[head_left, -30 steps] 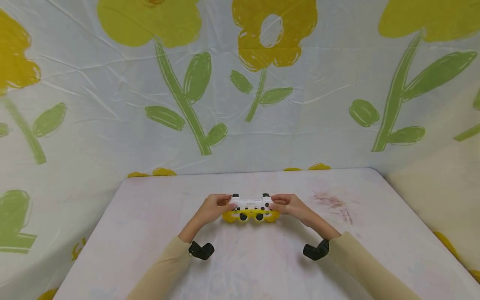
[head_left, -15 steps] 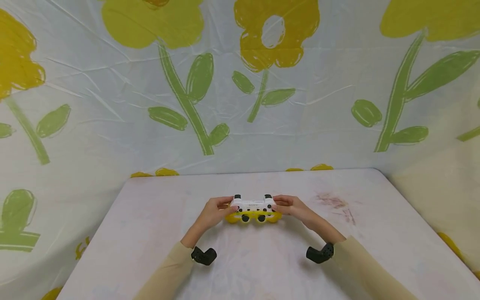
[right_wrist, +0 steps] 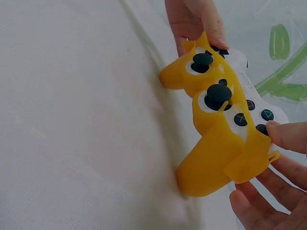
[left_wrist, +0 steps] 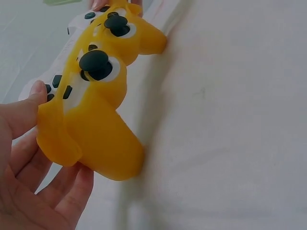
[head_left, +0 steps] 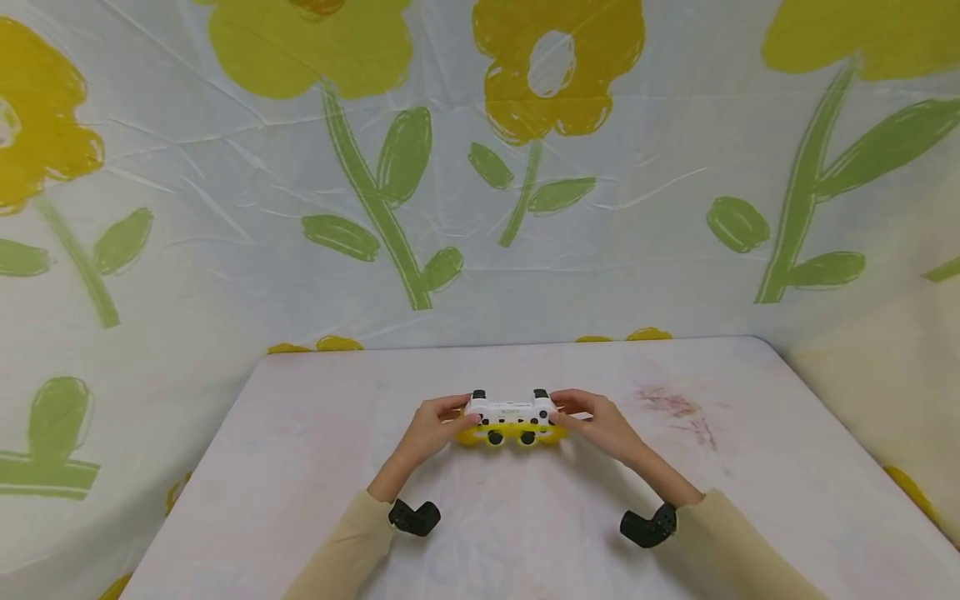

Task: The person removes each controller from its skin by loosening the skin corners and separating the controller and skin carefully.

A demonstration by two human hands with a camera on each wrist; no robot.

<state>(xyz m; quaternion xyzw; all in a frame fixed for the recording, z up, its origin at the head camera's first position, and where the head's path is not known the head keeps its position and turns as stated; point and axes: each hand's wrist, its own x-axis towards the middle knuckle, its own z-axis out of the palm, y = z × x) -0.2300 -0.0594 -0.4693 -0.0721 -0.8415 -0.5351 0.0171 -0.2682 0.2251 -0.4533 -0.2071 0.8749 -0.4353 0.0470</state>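
A white game controller [head_left: 511, 409] with black thumbsticks and SONY lettering stands tilted, its grips down by the table. A yellow silicone cover [left_wrist: 108, 136] wraps its grips and goes around the thumbsticks; the white upper body shows bare beyond the cover's edge. At one end my left hand [head_left: 433, 429] holds it, thumb by the direction buttons and fingers behind. My right hand [head_left: 603, 427] holds the other end, thumb at the face buttons [right_wrist: 267, 115]. Beside that thumb, a small yellow loop [right_wrist: 274, 156] sticks out from the cover's edge.
The table [head_left: 315, 467] wears a pale cloth with a reddish smudge [head_left: 678, 410] right of the hands. Behind it hangs a white curtain [head_left: 645, 275] printed with yellow flowers. A black wrist camera [head_left: 415, 518] sits at the left cuff, another [head_left: 648, 527] at the right.
The head view has shifted a little, so everything sits slightly further right. Both wrists appear slightly lower. The hands keep their hold on the controller and its cover.
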